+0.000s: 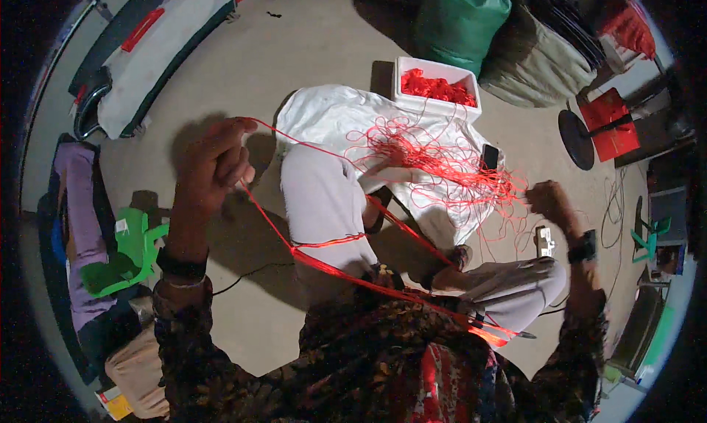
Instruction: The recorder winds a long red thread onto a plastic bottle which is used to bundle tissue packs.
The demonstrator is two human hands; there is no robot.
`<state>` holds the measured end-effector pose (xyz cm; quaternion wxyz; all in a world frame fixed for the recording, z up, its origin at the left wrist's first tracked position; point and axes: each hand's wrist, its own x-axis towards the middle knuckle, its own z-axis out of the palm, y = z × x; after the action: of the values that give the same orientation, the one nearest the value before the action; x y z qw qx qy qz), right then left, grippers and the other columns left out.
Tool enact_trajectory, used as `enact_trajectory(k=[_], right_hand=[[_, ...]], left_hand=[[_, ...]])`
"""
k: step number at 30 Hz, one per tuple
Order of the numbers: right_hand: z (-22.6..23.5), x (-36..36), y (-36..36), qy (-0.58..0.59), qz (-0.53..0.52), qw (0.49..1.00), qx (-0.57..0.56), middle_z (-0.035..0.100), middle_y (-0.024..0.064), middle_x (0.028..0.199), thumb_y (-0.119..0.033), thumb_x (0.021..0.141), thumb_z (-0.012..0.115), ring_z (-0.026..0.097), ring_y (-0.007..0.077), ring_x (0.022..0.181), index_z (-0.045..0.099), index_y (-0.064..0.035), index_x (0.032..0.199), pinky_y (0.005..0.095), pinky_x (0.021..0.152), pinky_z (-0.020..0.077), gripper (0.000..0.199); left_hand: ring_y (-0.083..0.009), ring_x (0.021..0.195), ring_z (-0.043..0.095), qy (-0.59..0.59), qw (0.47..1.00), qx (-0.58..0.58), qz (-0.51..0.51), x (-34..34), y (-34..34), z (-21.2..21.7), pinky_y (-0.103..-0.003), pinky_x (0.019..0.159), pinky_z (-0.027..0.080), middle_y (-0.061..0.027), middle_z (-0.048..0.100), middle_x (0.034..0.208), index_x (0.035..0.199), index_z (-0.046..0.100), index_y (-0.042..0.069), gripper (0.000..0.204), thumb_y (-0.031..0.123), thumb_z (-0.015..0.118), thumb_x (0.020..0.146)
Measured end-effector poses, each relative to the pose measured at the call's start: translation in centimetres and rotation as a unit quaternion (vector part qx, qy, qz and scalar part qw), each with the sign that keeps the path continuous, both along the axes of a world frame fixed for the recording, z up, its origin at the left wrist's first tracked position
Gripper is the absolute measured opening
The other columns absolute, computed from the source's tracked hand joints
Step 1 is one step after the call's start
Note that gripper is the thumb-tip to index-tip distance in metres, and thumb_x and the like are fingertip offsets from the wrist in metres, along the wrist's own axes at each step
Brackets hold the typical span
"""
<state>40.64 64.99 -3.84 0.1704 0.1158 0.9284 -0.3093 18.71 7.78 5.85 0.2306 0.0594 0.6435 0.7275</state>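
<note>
- Dull beige floor (309, 47) spreads around the seated person, with a tall green plastic sack (464, 25) at 1 o'clock.
- Crumpled white sheet (317, 106), from 12 to 3 o'clock, bears a loose tangle of thin red cord (427, 154) at 2 o'clock; just beyond, at 1 o'clock, stands a white rectangular box (433, 107) of red bundles (442, 89).
- Progress looks partway, I judge: a bundle of taut red strands (331, 267) is already stretched across the 2 knees in pale grey trousers (324, 202), while much cord lies loose.
- Left hand (221, 161), between 9 and 10 o'clock, is nearly closed, pinching red cord; 1 length runs toward the tangle, another down to the left knee.
- Right hand (551, 204), at 3 o'clock, has fingers curled beside the tangle's end; whether it grips a strand I cannot tell.
</note>
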Motion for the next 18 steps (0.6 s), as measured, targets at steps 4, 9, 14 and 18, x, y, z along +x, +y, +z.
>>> enact_trajectory(k=[4, 9, 14, 18], right_hand=[[3.0, -2.4, -19.4, 0.011, -0.044, 0.872, -0.488, 0.066, 0.0079, 0.083, -0.008, 0.078, 0.063, 0.061, 0.0160, 0.079, 0.062, -0.0016, 0.104, 0.0289, 0.072, 0.0495, 0.027], [3.1, -4.9, -33.0, 0.206, 0.275, 0.911, -0.230, 0.065, 0.0171, 0.094, -0.030, 0.083, 0.065, 0.064, 0.0285, 0.081, 0.060, -0.0030, 0.111, 0.0346, 0.071, 0.0495, 0.039], [1.4, -5.5, -38.2, 0.227, 0.240, 0.933, -0.144, 0.065, 0.0155, 0.096, -0.031, 0.080, 0.067, 0.063, 0.0332, 0.085, 0.064, -0.0049, 0.102, 0.0383, 0.073, 0.0499, 0.035], [-1.6, -5.1, -39.9, 0.198, 0.263, 0.934, -0.142, 0.065, 0.0131, 0.092, -0.024, 0.080, 0.066, 0.062, 0.0318, 0.086, 0.064, -0.0054, 0.098, 0.0384, 0.072, 0.0498, 0.026]], left_hand=[[-0.0054, 0.041, 0.026, 0.004, 1.000, 0.018, 0.013, 3.4, 1.5, 3.9, -0.026, 0.046, 0.037, 0.0059, 0.022, 0.047, 0.099, 0.058, 0.000, 0.026, 0.023, 0.049, 0.091], [-0.0063, 0.040, 0.028, 0.023, 0.998, 0.048, 0.021, 5.4, 1.6, 6.5, -0.027, 0.045, 0.039, 0.0050, 0.025, 0.047, 0.101, 0.057, -0.003, 0.028, 0.022, 0.048, 0.092], [-0.0069, 0.040, 0.029, 0.035, 0.997, 0.066, 0.028, 6.2, 0.2, 6.7, -0.028, 0.045, 0.041, 0.0043, 0.027, 0.046, 0.102, 0.056, -0.003, 0.027, 0.022, 0.048, 0.092], [-0.0072, 0.040, 0.031, 0.032, 0.997, 0.061, 0.040, 6.5, -0.4, 6.4, -0.028, 0.046, 0.041, 0.0045, 0.026, 0.046, 0.102, 0.056, -0.002, 0.027, 0.022, 0.048, 0.092]])
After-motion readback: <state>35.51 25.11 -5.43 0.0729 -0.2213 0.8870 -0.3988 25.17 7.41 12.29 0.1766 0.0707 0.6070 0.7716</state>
